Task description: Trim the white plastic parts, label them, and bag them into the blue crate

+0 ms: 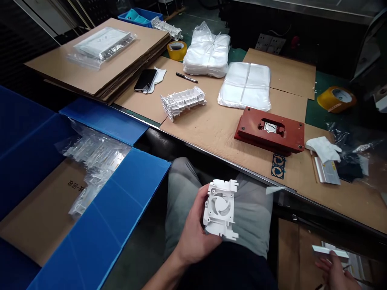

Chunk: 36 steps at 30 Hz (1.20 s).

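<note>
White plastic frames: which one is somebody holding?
The near frame, clasped in the left hand, its swirly round opening showing. Nobody holds the others: the middle frame lies on the table, the far frame near the blue bin.

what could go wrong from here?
1. Only the left fingers hold the white fan housing, up over the lap; a slip could drop it and perhaps damage its projecting tabs.
2. The right fingers hold a pale strip low at the right, beside other pale pieces; it might knock or scrape them.
</note>
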{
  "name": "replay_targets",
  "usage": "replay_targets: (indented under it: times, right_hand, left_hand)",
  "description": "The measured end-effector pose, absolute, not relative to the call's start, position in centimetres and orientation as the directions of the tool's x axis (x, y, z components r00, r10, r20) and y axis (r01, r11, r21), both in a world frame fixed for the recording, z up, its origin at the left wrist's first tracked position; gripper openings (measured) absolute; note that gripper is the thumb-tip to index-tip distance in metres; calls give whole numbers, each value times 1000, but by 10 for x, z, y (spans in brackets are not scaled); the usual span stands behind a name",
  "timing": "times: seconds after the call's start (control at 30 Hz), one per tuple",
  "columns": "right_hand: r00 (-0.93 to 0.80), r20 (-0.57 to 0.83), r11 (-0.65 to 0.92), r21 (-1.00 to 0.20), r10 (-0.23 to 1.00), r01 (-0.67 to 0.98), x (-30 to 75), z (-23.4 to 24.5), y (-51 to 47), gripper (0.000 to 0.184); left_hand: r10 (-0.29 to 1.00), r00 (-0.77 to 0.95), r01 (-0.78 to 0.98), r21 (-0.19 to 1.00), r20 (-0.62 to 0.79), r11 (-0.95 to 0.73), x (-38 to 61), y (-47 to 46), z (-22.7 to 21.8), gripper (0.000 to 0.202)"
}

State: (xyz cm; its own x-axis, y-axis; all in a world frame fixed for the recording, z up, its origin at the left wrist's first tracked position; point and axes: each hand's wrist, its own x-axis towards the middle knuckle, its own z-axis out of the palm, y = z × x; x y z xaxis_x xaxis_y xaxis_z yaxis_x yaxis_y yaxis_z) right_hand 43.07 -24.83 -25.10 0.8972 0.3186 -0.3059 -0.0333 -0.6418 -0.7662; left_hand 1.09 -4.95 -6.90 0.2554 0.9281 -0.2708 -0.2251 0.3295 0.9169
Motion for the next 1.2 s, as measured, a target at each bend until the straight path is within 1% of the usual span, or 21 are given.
replay_targets:
  times: [0.07, 0.13, 0.27, 0.4, 0.47, 0.6, 0.67, 0.73, 0.83, 0.93, 1.0, 1.07, 1.1, 1.2]
  right_hand:
    - [915, -307, -608, -789, 261, -91, 425, -242, -230, 32]
    - [906, -329, -561, -817, 267, -132, 417, -230, -209, 32]
    - [844, -354, -464, -874, 403, -145, 386, -205, -171, 37]
    - [752, -358, -427, -897, 553, -112, 345, -180, -144, 40]
    - [705, -338, -441, -896, 623, -39, 323, -164, -133, 39]
    - [574, -264, -466, -853, 775, 237, 281, -123, -113, 38]
    - [514, -266, -463, -833, 816, 303, 262, -104, -104, 39]
    - [475, -261, -446, -831, 840, 331, 247, -91, -98, 42]
    - [407, -192, -354, -858, 893, 373, 230, -83, -93, 45]
    - [299, -77, -208, -876, 951, 435, 220, -82, -90, 41]
    - [228, -41, -146, -873, 973, 465, 215, -81, -87, 38]
    - [172, -46, -126, -864, 984, 488, 209, -79, -84, 37]
    - [152, -56, -126, -855, 987, 502, 205, -78, -82, 38]
    - [106, -95, -139, -815, 990, 563, 193, -73, -75, 37]
  left_hand:
    - [930, 252, -232, 916, -268, 327, 11, -50, -67, 80]
    - [934, 245, -218, 924, -261, 315, 12, -50, -63, 77]
    - [947, 228, -164, 950, -227, 267, 13, -47, -53, 71]
    - [954, 207, -114, 963, -217, 244, 13, -46, -48, 70]
    - [954, 196, -115, 961, -226, 251, 12, -46, -47, 72]
    - [949, 200, -124, 955, -242, 270, 11, -47, -42, 72]
    - [948, 197, -128, 952, -251, 279, 11, -48, -39, 71]
    - [945, 176, -136, 944, -275, 300, 11, -48, -36, 72]
    - [941, 163, -143, 936, -298, 321, 11, -48, -34, 75]
    - [939, 176, -151, 934, -297, 324, 11, -48, -34, 76]
    - [941, 156, -174, 929, -301, 326, 11, -50, -35, 74]
    - [931, 141, -254, 896, -338, 364, 12, -52, -38, 76]
    - [912, 149, -310, 858, -382, 410, 12, -53, -41, 80]
    - [806, 207, -446, 680, -555, 583, 15, -56, -48, 91]
